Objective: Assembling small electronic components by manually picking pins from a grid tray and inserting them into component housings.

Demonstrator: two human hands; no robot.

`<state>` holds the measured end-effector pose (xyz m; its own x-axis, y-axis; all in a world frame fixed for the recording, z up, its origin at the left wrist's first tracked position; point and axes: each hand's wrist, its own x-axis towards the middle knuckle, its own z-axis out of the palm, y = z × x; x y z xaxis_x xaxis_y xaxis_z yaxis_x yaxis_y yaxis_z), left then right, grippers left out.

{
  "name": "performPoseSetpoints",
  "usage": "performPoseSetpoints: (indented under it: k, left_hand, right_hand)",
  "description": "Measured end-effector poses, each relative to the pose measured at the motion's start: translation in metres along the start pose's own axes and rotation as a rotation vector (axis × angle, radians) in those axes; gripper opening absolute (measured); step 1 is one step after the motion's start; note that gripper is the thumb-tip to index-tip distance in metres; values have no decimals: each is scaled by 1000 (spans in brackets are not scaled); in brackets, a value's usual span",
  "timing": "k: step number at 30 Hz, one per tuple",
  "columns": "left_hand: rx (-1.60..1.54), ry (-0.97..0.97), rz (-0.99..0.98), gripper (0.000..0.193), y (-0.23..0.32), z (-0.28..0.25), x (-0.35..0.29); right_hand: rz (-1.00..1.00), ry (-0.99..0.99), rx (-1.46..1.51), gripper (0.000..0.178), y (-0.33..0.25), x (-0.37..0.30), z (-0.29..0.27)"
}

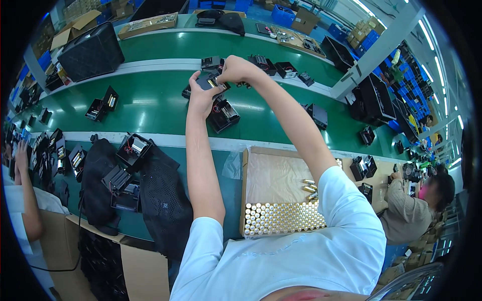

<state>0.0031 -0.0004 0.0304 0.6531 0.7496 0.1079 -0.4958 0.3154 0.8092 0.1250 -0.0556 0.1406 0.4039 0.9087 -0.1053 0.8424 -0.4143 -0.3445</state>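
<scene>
Stretched forward over the green bench, my left hand (202, 100) grips a black plastic battery case (205, 81), its thumb raised at one side. My right hand (238, 69) bends down over the same case, fingers closed at a gold-coloured battery (213, 83) in it. Small cylinders with bright ends show beneath the right palm, apparently more batteries; the fingers partly hide them. Just nearer, an opened black case (224, 115) with red wires lies by my left wrist. Another black case (211, 62) lies beyond my hands.
A cardboard tray (245, 200) holds upright batteries and several loose ones, before my body. Black cases (131, 150) and dark mesh cloth (163, 195) lie to the left. More black cases (317, 116) are on the right. Co-workers sit either side; a black bin (371, 103) stands far right.
</scene>
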Motion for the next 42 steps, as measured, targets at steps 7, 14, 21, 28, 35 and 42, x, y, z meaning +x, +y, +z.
performPoseSetpoints:
  k: [7,14,21,28,35,42]
  left_hand:
    - [28,-64,8,92,-7,5,4]
    - [56,-51,-32,88,-13,13,7]
    - [53,-48,-42,86,-7,6,5]
    - [70,42,-69,83,7,-2,2]
    - [249,134,44,83,5,-13,7]
    - [925,400,115,68,29,-1,-6]
  right_hand:
    - [-27,52,-122,32,-7,3,1]
    - [-347,552,-41,33,4,26,32]
    - [-475,613,-117,33,10,26,41]
    - [-178,447,94,39,5,14,25]
    - [-52,190,346,39,10,10,43]
    - [-85,308,324,33,7,41,63]
